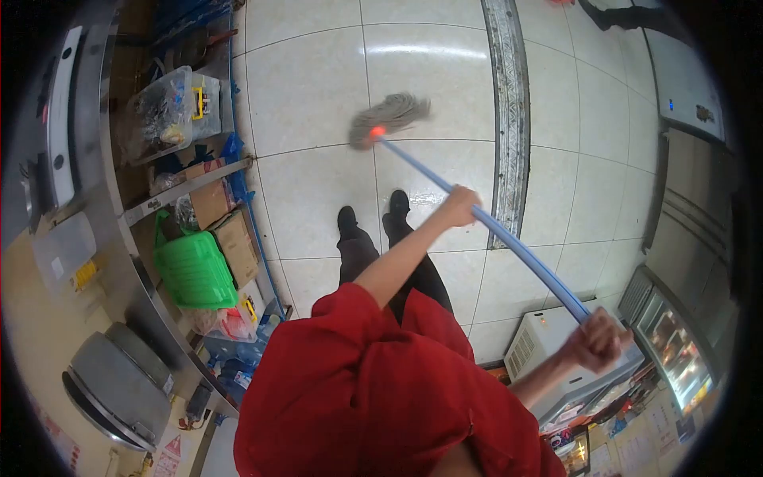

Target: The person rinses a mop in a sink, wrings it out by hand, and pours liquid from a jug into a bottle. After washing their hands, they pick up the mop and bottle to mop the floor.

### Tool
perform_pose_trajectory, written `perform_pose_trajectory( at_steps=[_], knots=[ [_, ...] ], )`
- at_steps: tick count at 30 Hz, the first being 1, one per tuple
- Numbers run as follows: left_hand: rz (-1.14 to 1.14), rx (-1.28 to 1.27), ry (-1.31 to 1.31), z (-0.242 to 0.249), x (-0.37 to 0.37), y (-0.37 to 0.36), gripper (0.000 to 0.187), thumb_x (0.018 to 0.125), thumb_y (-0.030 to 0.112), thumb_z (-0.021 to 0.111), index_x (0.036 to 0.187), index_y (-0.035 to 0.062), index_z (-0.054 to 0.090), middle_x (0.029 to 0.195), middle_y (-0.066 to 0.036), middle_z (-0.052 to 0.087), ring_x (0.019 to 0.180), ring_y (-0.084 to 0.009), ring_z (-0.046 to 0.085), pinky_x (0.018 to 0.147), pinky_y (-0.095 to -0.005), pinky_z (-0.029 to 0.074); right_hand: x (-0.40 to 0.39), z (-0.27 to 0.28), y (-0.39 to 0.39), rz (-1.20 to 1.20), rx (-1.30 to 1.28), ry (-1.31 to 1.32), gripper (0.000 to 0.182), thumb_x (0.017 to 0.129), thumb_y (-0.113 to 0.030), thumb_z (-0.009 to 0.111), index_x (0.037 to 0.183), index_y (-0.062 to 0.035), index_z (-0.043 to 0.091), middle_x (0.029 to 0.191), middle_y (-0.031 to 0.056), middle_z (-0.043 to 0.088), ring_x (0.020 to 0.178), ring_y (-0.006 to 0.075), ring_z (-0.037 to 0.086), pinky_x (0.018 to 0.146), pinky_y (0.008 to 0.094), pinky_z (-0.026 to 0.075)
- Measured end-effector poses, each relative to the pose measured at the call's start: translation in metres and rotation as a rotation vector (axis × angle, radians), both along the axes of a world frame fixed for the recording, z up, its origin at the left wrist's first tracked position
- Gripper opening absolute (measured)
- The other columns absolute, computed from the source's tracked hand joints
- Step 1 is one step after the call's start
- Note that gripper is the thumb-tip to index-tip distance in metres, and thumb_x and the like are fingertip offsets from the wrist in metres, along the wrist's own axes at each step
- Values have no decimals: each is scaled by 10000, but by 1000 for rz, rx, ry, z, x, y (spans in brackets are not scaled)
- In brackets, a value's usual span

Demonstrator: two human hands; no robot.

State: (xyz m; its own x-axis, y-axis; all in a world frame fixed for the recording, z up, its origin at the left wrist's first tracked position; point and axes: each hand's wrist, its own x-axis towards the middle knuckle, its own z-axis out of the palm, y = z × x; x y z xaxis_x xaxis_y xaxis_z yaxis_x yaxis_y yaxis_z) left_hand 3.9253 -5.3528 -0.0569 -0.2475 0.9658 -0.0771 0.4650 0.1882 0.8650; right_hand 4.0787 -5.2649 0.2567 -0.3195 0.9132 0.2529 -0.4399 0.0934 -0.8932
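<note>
A mop with a blue pole (528,258) slants across in front of me. Its grey string head (389,118), blurred by motion, rests on the tiled floor ahead of my feet, and an orange-red joint links it to the pole. Partway along the pole, my left hand (459,207) is closed around it, the arm reaching across my body. My right hand (600,342) grips the upper end of the pole at the lower right, its fingers curled tight. Below the hands are my dark shoes (348,222) and red top.
Metal shelving (191,191) runs along the left, holding a clear plastic bin (163,115), cardboard and a green basket (195,270). A metal floor strip (507,111) crosses the tiles to the right. A white chest-like appliance (548,342) stands lower right; another person's dark-clothed leg (636,17) shows top right.
</note>
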Motion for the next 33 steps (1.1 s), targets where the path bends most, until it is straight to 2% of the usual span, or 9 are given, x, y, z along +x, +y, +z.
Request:
perform_pose_trajectory(
  at_steps=[5, 6, 8, 9, 18, 20, 25, 30, 33],
  knots=[
    [347, -27, 217, -91, -70, -127, 123, 545, 253, 625, 529, 144, 570, 564, -82, 550, 638, -313, 536, 671, -460, 365, -56, -100, -45, -11, -223, -277, 265, 733, -167, 505, 563, -121, 307, 433, -14, 257, 371, 95, 258, 397, 241, 269],
    [341, -159, 247, -103, -91, -151, 107, 535, 239, 626, 525, 147, 572, 562, -74, 549, 647, -304, 531, 673, -450, 361, -57, -128, -48, 241, -285, -116, 272, 724, -173, 493, 538, -97, 310, 461, 21, 315, 389, 122, 290, 412, 281, 291],
    [348, -290, 273, -103, -108, -164, 91, 526, 224, 627, 522, 149, 575, 560, -65, 547, 656, -295, 526, 674, -440, 358, -53, -165, -60, 245, -49, -308, 321, 715, -131, 490, 492, -84, 263, 427, 44, 321, 372, 148, 267, 404, 305, 267],
    [387, -331, 296, -89, -112, -163, 75, 510, 213, 628, 519, 157, 578, 561, -57, 549, 651, -287, 520, 665, -434, 356, -93, -120, -63, 522, -269, -46, 347, 724, -137, 493, 487, -85, 246, 402, 35, 292, 359, 143, 258, 383, 300, 238],
    [144, 212, 26, -24, -11, 15, 122, 492, 215, 690, 562, 192, 593, 600, -10, 560, 674, -223, 532, 767, -420, 343, -44, 40, -28, 379, 356, -124, 245, 669, -53, 438, 501, -92, 265, 353, 1, 316, 274, 113, 301, 292, 259, 276],
    [-29, 310, -36, -22, 3, 67, 139, 485, 236, 677, 534, 160, 572, 576, -45, 552, 594, -259, 534, 592, -405, 386, -45, 46, -38, 360, 435, -123, 244, 675, -41, 443, 512, -89, 267, 354, 3, 315, 276, 112, 298, 298, 257, 282],
    [-177, 411, -143, -40, 32, 128, 132, 471, 199, 658, 542, 137, 566, 600, -65, 547, 633, -275, 536, 582, -402, 389, -53, 9, -68, 68, 577, -303, 253, 716, -61, 442, 543, -88, 259, 363, 9, 319, 287, 111, 295, 319, 273, 300],
    [-46, 472, -190, -3, 69, 87, 153, 474, 213, 653, 558, 111, 575, 630, -89, 551, 653, -290, 540, 595, -408, 391, 14, 31, -42, -61, 404, -210, 213, 711, -64, 412, 550, -126, 287, 374, -36, 225, 318, 67, 236, 370, 243, 257],
    [-65, 133, -63, 16, 69, 30, 141, 517, 221, 641, 549, 101, 573, 637, -98, 554, 663, -307, 543, 616, -441, 383, 41, 32, -28, -93, 238, -118, 229, 714, -59, 410, 552, -136, 267, 381, -38, 215, 324, 53, 207, 361, 227, 231]
  ],
)
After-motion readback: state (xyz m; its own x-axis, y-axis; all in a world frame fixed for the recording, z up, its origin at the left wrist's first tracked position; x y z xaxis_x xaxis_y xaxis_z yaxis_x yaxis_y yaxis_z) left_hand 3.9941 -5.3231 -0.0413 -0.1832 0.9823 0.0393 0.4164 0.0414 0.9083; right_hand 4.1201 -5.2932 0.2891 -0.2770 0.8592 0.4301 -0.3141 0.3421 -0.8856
